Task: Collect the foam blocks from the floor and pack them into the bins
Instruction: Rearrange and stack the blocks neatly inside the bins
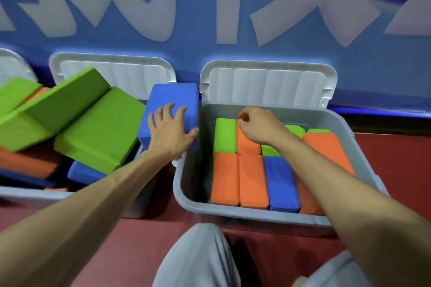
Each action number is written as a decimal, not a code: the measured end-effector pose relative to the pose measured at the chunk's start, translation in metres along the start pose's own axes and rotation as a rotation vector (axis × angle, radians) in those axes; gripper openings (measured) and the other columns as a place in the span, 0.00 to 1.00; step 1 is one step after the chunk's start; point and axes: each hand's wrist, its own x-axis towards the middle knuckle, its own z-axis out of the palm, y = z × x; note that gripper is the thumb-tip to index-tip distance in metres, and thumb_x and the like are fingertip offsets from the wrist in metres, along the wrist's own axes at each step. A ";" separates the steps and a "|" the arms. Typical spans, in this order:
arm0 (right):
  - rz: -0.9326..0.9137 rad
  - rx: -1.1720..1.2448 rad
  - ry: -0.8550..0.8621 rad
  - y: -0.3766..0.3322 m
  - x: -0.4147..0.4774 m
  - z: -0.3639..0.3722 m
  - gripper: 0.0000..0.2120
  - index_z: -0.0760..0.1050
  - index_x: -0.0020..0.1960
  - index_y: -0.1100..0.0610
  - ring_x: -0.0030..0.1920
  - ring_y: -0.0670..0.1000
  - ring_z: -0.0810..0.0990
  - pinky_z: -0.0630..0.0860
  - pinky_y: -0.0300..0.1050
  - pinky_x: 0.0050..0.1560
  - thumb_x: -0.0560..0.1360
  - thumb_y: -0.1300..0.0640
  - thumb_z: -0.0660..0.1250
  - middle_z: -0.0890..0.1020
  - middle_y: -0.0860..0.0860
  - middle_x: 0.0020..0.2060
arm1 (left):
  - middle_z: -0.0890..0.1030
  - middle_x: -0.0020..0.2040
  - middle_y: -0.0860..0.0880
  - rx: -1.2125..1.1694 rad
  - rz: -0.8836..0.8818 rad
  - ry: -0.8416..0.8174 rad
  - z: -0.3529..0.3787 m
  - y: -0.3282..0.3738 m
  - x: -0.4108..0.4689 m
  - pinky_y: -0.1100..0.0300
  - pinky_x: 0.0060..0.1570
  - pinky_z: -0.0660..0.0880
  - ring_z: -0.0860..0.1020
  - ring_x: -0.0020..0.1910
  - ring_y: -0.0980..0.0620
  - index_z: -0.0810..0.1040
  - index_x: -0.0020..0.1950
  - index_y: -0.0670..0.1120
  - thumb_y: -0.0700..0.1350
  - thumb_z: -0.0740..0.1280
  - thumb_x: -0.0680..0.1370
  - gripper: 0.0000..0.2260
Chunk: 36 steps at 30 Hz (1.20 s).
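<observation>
Under the left hand (pixel 171 131), fingers splayed and laid on the top face, thumb against the near right corner: a blue block (pixel 173 96), tilted, propped up just left of the bin (pixel 184 193) rim beside the thumb. Not clamped on it; resting or pressing only.

Right hand (pixel 255 124) down inside that bin, fingers curled at the far end of an orange block (pixel 247 144). Hard to tell whether pinching it or merely closed beside it. Nearer than the wrist, more blocks on edge, packed close in rows, with a slot of free room on the thumb side along the bin wall.

Probably light, soft and squashy foam with a matt skin: little chance of slipping, none of breaking. Likely too broad to span across the flat face with one hand. Better taken across the thin dimension near mid-length, thumb on one broad face and fingers on the other. Room for a gentle squeeze when slotting in on edge.

Worth watching: green blocks (pixel 98 128) heaped loosely left of the left forearm, liable to slide if disturbed.
</observation>
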 end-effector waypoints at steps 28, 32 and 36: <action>0.111 1.228 0.048 -0.024 0.016 0.019 0.20 0.73 0.59 0.46 0.53 0.54 0.80 0.80 0.49 0.44 0.71 0.62 0.72 0.76 0.53 0.55 | 0.75 0.65 0.36 -0.874 -0.358 -0.199 -0.028 0.012 0.006 0.51 0.61 0.74 0.77 0.61 0.43 0.74 0.70 0.47 0.53 0.75 0.71 0.29; 0.107 1.090 0.396 0.013 -0.004 -0.022 0.34 0.73 0.64 0.43 0.58 0.52 0.79 0.80 0.54 0.54 0.59 0.50 0.77 0.72 0.54 0.61 | 0.79 0.56 0.41 -1.075 -0.200 -0.315 -0.037 0.072 0.012 0.67 0.34 0.75 0.80 0.38 0.58 0.77 0.63 0.45 0.45 0.72 0.75 0.17; 0.095 0.960 0.600 0.043 -0.030 -0.065 0.27 0.74 0.64 0.53 0.49 0.43 0.76 0.78 0.33 0.47 0.66 0.55 0.77 0.70 0.54 0.59 | 0.81 0.57 0.36 -1.164 -0.081 -0.468 -0.042 0.134 0.008 0.52 0.50 0.81 0.82 0.47 0.43 0.75 0.64 0.44 0.44 0.71 0.76 0.17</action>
